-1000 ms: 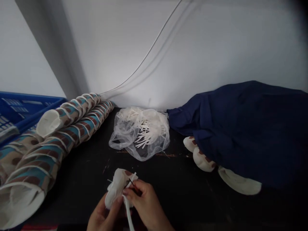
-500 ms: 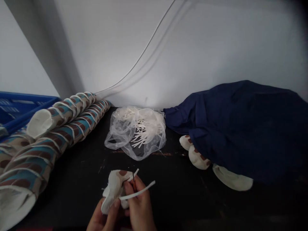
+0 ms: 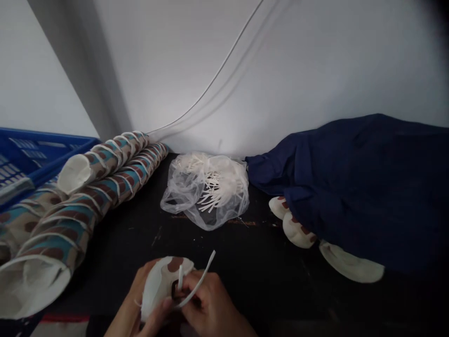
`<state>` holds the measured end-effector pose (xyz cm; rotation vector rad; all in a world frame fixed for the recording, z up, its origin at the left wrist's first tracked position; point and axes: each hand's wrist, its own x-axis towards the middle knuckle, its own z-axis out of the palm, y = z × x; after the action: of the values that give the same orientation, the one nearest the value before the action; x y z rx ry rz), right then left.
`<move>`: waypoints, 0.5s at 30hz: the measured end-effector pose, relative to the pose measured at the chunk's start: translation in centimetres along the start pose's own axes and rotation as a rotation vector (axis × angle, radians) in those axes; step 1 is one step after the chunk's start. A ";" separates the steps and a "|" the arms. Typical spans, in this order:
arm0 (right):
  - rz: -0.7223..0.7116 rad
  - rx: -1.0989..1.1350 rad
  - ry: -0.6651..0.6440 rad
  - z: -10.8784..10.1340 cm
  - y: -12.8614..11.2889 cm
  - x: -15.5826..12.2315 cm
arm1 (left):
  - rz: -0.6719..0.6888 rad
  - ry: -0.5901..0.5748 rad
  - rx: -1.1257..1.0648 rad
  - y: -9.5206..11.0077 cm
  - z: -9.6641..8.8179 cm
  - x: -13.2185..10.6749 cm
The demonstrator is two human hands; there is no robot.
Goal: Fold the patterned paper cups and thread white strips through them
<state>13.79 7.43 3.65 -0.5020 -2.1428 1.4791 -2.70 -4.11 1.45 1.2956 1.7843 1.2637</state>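
A white, rounded cloth piece with brown patches [image 3: 157, 283] is in my left hand [image 3: 140, 299], the fingers behind it and the thumb in front. My right hand [image 3: 210, 299] is closed at the cloth's right side, its fingertips pinched around a narrow white strip [image 3: 201, 281]. One end of the strip curves up and to the right; a short end stands up by the fingertips. A small dark thing [image 3: 174, 289] shows between the right fingers and the cloth; its kind is unclear. The lower parts of cloth and strip are hidden by my hands.
On the black table [image 3: 266, 285], a clear plastic bag [image 3: 189, 192] holds many white strips. Stacks of nested patterned cloth pieces [image 3: 98, 201] lie left, beside a blue crate [image 3: 42, 145]. At right, dark blue cloth [image 3: 343, 187] covers more white pieces [image 3: 296, 231].
The cloth piece has turned, and my left hand now reaches further around it. My right hand has moved in lower against it. The thin upright tool at the right fingers no longer shows. The view shifted slightly.
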 end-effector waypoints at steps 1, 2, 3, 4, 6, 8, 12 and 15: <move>-0.035 -0.024 -0.019 -0.3 0.1 0.0 | -0.014 -0.048 -0.013 0.4 0.0 0.3; -0.062 -0.032 -0.038 -0.5 0.1 0.1 | -0.026 -0.075 -0.015 0.8 0.0 0.6; -0.077 -0.025 -0.048 -0.7 0.2 0.1 | -0.044 -0.102 -0.010 1.1 -0.1 0.9; -0.072 -0.006 -0.037 -0.9 0.3 0.2 | -0.077 -0.127 -0.003 1.5 -0.2 1.3; -0.011 0.037 0.048 -0.9 0.5 0.5 | -0.202 -0.138 -0.008 2.0 -0.6 2.0; 0.062 0.051 0.193 -0.6 0.7 0.7 | -0.358 -0.124 -0.043 2.3 -1.0 2.6; 0.083 0.056 0.325 0.4 0.8 0.9 | -0.543 -0.103 -0.231 2.4 -1.0 2.9; -0.001 0.107 0.238 0.4 0.2 0.8 | -0.617 -0.048 -0.529 2.6 -0.4 2.4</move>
<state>12.94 7.60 3.53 -0.6059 -1.8702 1.4457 -2.88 -1.75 4.19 0.4271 1.4957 1.2015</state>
